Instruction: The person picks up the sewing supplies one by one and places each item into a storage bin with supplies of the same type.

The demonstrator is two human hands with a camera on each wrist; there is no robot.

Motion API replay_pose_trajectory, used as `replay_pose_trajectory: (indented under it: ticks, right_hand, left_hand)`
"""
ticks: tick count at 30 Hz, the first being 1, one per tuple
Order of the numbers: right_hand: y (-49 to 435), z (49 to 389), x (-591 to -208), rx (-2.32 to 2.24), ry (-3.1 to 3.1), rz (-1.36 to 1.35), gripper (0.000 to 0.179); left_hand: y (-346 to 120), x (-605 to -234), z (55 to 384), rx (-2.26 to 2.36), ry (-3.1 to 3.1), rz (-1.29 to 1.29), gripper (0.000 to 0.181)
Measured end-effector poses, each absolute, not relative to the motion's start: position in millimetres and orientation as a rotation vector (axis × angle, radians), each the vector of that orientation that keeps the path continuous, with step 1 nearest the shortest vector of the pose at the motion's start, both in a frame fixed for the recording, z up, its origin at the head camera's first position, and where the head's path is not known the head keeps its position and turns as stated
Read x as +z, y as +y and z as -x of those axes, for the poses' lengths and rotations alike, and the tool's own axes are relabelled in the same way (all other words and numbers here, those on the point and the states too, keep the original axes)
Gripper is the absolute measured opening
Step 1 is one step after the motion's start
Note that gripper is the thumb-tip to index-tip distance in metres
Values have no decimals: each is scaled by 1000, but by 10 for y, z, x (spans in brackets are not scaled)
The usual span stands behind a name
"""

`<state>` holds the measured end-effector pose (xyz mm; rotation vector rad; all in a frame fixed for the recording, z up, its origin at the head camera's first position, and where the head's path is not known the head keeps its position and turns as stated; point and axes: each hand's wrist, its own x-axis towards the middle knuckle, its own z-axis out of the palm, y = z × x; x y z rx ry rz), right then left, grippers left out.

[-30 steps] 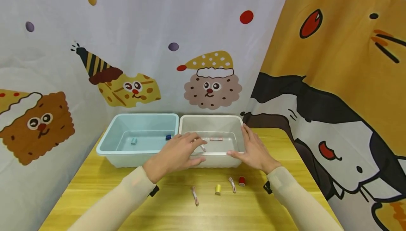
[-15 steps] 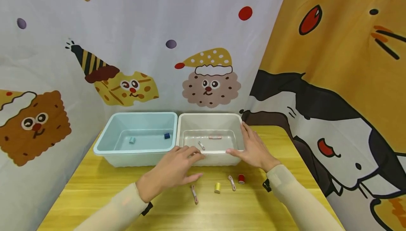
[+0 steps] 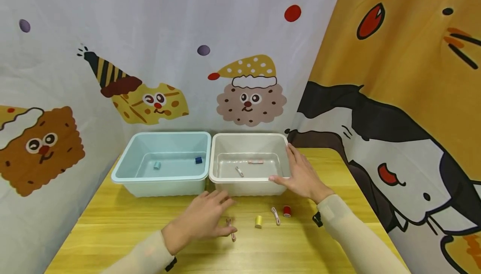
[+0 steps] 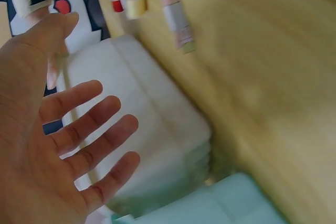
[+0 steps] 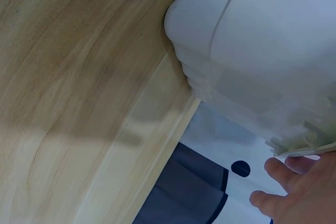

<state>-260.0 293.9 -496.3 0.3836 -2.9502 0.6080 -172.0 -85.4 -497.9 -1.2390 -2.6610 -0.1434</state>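
My left hand [image 3: 204,219] hovers over the table with its fingers spread, holding nothing. Its thumb overlaps a small folded bundle of pink cord [image 3: 233,237] lying on the wood; in the left wrist view the pink cord bundle [image 4: 176,15] has a white band round its middle. At the front right corner of the white bin [image 3: 244,188] rests my right hand [image 3: 305,182], thumb on the front rim and fingers along the right side. A yellow thread spool [image 3: 258,221], another pale pink cord bundle [image 3: 276,216] and a red thread spool [image 3: 287,211] lie before the bin.
A light blue bin [image 3: 165,188] stands left of the white one, holding a light blue spool [image 3: 157,165] and a dark blue spool [image 3: 198,160]. Inside the white bin lie a whitish bundle [image 3: 239,171] and a pink bundle [image 3: 256,162]. A printed curtain [image 3: 161,27] hangs behind the table.
My left hand has drawn back from over the white bin to above the near pink cord bundle. The whitish bundle now lies in full view in that bin. My right hand stays put.
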Motion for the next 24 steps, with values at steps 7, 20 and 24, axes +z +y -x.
replay_pose_trajectory:
  ticks: [7,20,24]
  right_hand:
    - [2948,2611,-4980,602,-2951,-384,131]
    - [2952,2625,-4977,593,-2954,-391,134]
    - [2949,2615,-4986,598,-2948,-392,132]
  left_hand:
    - [-870,-5212,1686,-142,-2715,1227,70]
    - [-838,-5456,1657,-255,-2882,1176,64]
    - [-830,-5516,1681,-281,-2869,1198,61]
